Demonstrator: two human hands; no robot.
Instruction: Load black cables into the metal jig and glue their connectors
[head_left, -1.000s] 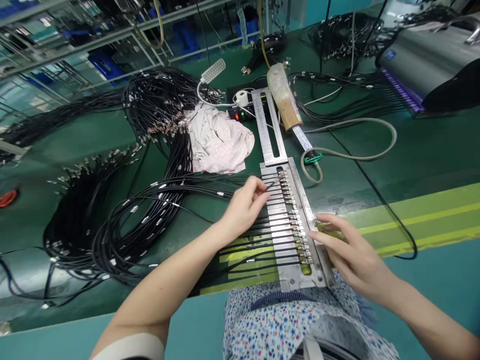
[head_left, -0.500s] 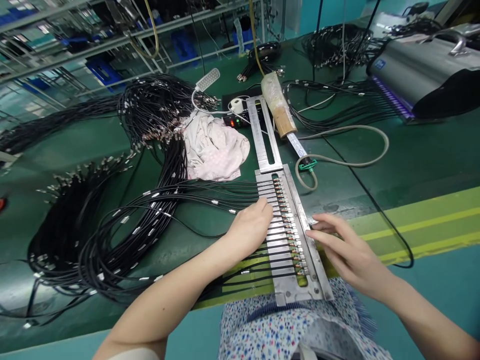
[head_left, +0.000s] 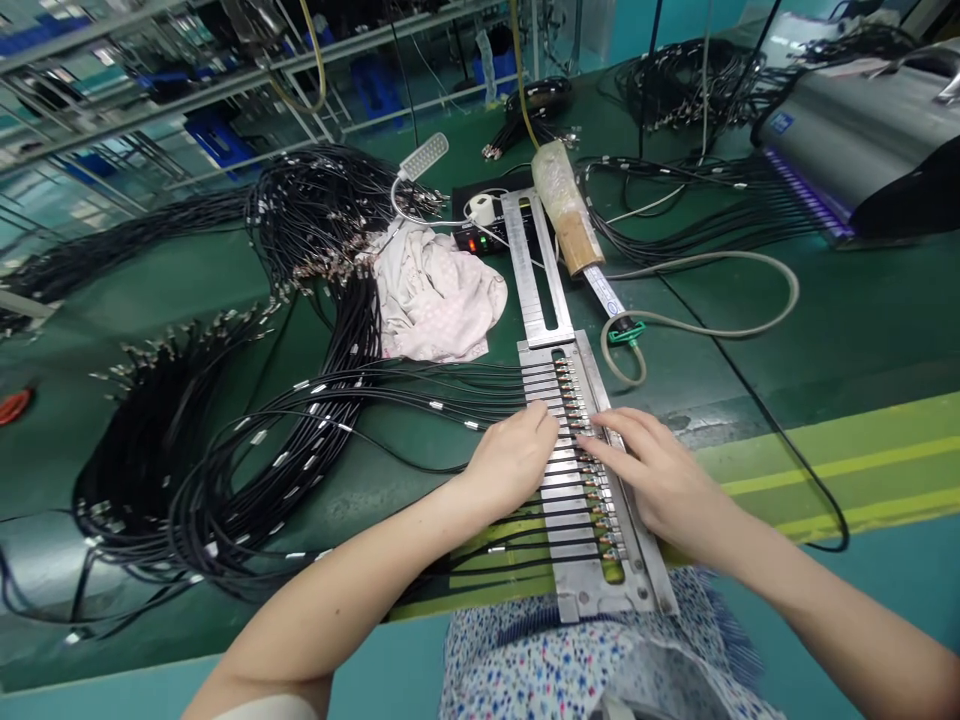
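A long metal fixture (head_left: pixel 631 585) lies on the green bench in front of me, with several black cables (head_left: pixel 450 385) laid side by side across its slots, their brass connector ends (head_left: pixel 577 425) lined up in a row. My left hand (head_left: pixel 514 462) rests on the cables at the fixture's left edge, fingers curled down onto them. My right hand (head_left: pixel 660 478) lies flat over the fixture's middle, fingers stretched out and touching the connector row.
Big coils of black cable (head_left: pixel 187 450) fill the left of the bench. A pale cloth (head_left: pixel 439 295), a second metal bar (head_left: pixel 534 270), a wrapped tool with a grey cord (head_left: pixel 566 205) and a grey machine (head_left: pixel 862 130) lie behind. A yellow-green strip (head_left: pixel 840 460) runs along the right.
My right hand has moved left from the fixture's right edge onto the connector row. My left hand has let go of the cable end it was placing and settled lower on the cables.
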